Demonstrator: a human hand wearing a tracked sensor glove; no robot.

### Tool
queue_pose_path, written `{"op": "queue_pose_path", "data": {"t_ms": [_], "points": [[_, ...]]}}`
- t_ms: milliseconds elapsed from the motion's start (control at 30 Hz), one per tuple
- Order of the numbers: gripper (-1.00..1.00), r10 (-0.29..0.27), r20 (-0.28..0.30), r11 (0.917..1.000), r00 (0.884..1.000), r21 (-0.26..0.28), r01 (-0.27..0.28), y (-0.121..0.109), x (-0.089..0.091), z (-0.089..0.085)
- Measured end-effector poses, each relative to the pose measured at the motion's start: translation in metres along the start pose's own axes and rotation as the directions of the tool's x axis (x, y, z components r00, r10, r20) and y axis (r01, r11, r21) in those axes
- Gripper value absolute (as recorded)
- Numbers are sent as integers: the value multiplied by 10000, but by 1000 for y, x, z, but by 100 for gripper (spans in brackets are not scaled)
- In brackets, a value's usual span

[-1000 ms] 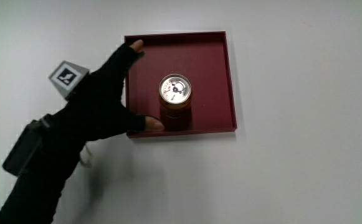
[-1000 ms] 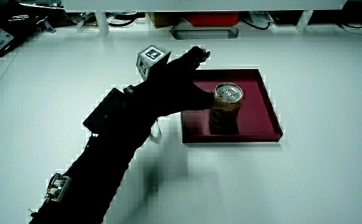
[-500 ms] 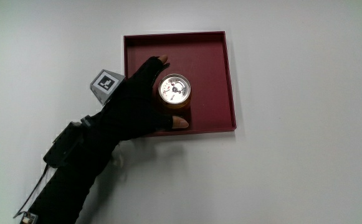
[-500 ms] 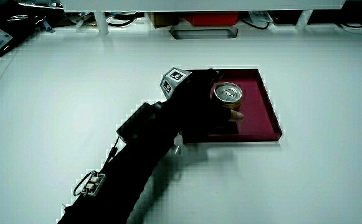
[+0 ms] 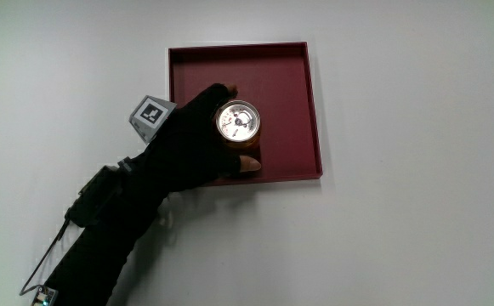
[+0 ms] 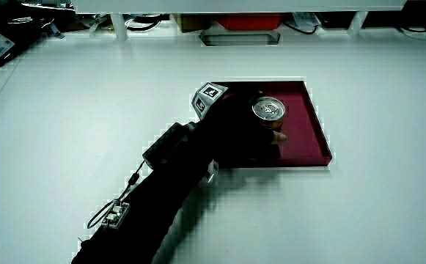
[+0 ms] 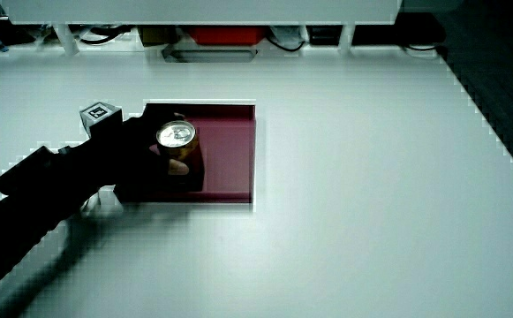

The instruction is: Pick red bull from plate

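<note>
Main view: straight down on the counter [image 5: 417, 238], close, narrow. Both side views: from the person's edge, looking forward and down toward 12 o'clock, wider, low partition [image 6: 234, 6] at the counter's end. All three share the red plate [image 5: 306, 102] with the can [image 5: 239, 121], plate offset differently in each side view [image 7: 238, 150].

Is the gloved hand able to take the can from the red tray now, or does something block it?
Probably yes. The hand is already wrapped around the can, which stands upright in the tray with nothing else near it.
</note>
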Motion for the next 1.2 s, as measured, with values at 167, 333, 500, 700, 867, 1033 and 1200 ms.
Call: {"op": "queue_pose_path", "data": {"t_ms": [167, 333, 500, 700, 867, 1033, 1200], "points": [[63, 25, -94, 9995, 10000, 326, -22, 0, 0, 0], [89, -4, -62, 9988, 10000, 494, 8, -2, 1, -1], [100, -37, 91, 9968, 10000, 804, 30, -4, -2, 2], [100, -507, 168, 9949, 9986, 881, 490, -14, 18, 11], [100, -1302, -220, 9881, 9912, 794, 1315, -31, 47, 15], [100, -2968, -1154, 9503, 9479, 622, 3051, -49, 65, 13], [100, -2645, -279, 9641, 9640, 180, 2650, -68, 78, 2]]}}
